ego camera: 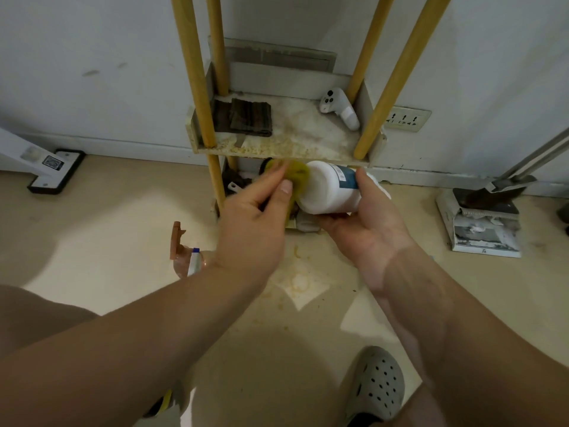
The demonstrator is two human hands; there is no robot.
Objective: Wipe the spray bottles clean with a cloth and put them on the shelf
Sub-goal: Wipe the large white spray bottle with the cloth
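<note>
My right hand (360,226) grips a white bottle (329,189) with a blue label, held on its side with its base toward my left hand. My left hand (258,217) pinches a yellow cloth (297,177) and presses it against the bottle's base. Both are in front of the lower part of the shelf (286,149), a stained white tray on yellow poles. On the floor to the left stand a brown-topped spray bottle (178,241) and a white-and-blue spray nozzle (194,261), partly hidden by my left forearm.
On the shelf tray lie a folded dark cloth (246,118) and a white controller (338,107). A white appliance base (52,171) sits at left, a dustpan and broom (486,217) at right. A wall socket (406,118) is behind. My grey shoe (375,386) is below.
</note>
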